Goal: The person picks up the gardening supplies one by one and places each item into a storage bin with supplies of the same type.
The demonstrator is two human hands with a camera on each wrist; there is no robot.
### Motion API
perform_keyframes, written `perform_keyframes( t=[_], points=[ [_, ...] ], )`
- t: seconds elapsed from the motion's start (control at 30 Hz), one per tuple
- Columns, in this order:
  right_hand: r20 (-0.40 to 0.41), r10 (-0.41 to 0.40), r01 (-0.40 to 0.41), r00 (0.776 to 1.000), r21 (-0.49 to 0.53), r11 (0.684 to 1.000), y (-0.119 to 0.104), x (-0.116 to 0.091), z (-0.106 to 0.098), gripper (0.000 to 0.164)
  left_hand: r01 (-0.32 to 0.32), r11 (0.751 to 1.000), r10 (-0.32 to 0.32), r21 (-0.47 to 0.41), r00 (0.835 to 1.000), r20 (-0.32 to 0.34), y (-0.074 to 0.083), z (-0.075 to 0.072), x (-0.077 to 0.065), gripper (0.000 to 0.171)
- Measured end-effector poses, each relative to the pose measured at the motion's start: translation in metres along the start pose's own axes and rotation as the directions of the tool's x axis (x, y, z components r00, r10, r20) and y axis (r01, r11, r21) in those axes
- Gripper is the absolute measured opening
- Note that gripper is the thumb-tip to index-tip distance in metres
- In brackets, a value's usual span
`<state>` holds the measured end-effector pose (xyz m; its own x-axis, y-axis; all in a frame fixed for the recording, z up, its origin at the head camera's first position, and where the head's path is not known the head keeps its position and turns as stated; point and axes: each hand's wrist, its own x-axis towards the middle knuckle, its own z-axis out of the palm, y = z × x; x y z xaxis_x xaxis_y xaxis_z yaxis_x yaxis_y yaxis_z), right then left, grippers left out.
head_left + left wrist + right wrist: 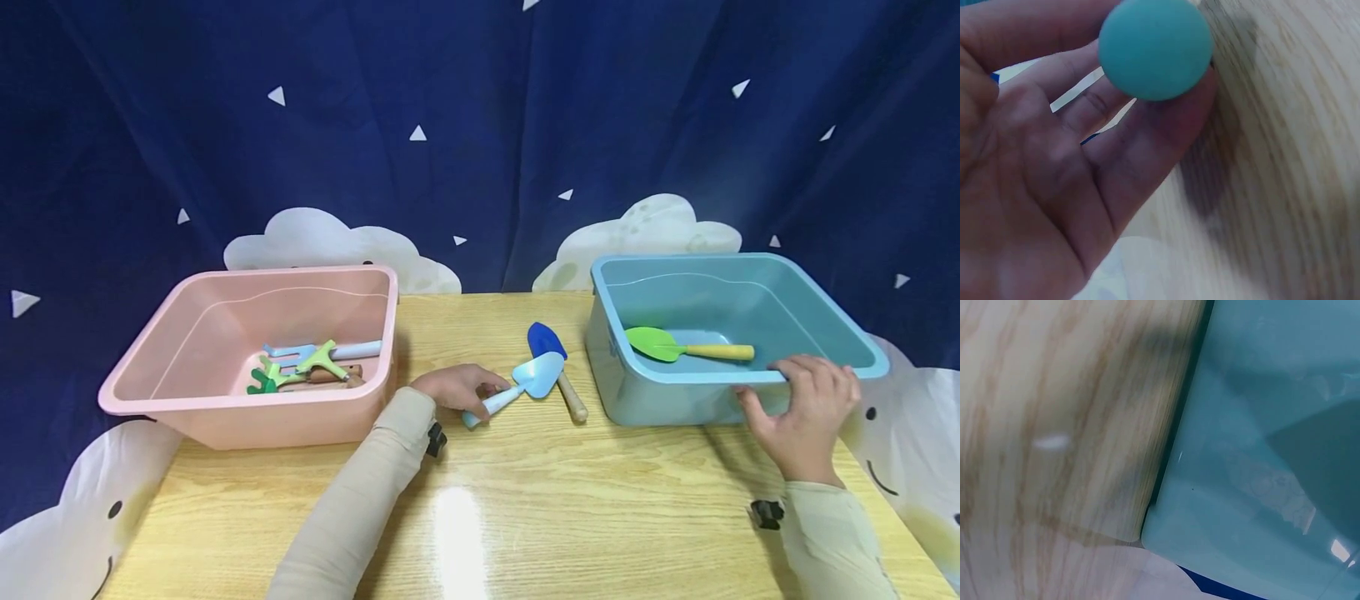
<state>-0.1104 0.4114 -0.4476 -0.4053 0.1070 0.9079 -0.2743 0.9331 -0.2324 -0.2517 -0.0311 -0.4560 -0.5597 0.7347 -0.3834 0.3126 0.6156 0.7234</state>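
In the head view my left hand holds a light blue toy trowel by its handle, low over the table. The handle's round end shows between thumb and fingers in the left wrist view. Partly under that trowel's blade lies a dark blue trowel with a wooden handle. My right hand grips the front rim of the blue bin, fingers over the edge and thumb outside. Inside this bin rests a green trowel with a yellow handle. The right wrist view shows the bin's wall, not the hand.
A pink bin stands at the left, with several small garden tools in it, among them a light blue fork and a green rake. The wooden table runs back to a dark blue curtain.
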Motion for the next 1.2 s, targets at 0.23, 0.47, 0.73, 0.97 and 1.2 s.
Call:
perform_keyframes(
  t=[0.23, 0.47, 0.73, 0.97, 1.2],
  points=[
    [-0.009, -0.004, 0.004, 1.000, 0.008, 1.000, 0.000, 0.001, 0.003, 0.078, -0.013, 0.989, 0.015, -0.148, 1.000, 0.011, -0.008, 0.001, 0.001, 0.062],
    [-0.005, -0.002, 0.002, 1.000, 0.011, 1.000, -0.002, 0.002, 0.004, 0.081, -0.009, 0.987, 0.008, -0.158, 1.000, -0.010, -0.011, 0.001, -0.002, 0.062],
    [-0.028, 0.004, -0.003, 1.000, 0.046, 0.999, -0.003, 0.002, 0.004, 0.079, -0.061, 0.982, 0.047, -0.176, 0.995, -0.083, -0.017, 0.002, -0.006, 0.063],
    [-0.028, 0.017, -0.015, 0.999, 0.067, 0.998, -0.004, 0.000, 0.002, 0.082, -0.173, 0.923, 0.086, -0.343, 0.963, -0.254, -0.011, -0.001, -0.014, 0.066],
    [-0.048, 0.005, -0.002, 0.999, 0.075, 0.997, -0.004, 0.002, -0.001, 0.081, -0.278, 0.898, 0.113, -0.342, 0.896, -0.430, 0.020, -0.008, -0.006, 0.067]
  ],
)
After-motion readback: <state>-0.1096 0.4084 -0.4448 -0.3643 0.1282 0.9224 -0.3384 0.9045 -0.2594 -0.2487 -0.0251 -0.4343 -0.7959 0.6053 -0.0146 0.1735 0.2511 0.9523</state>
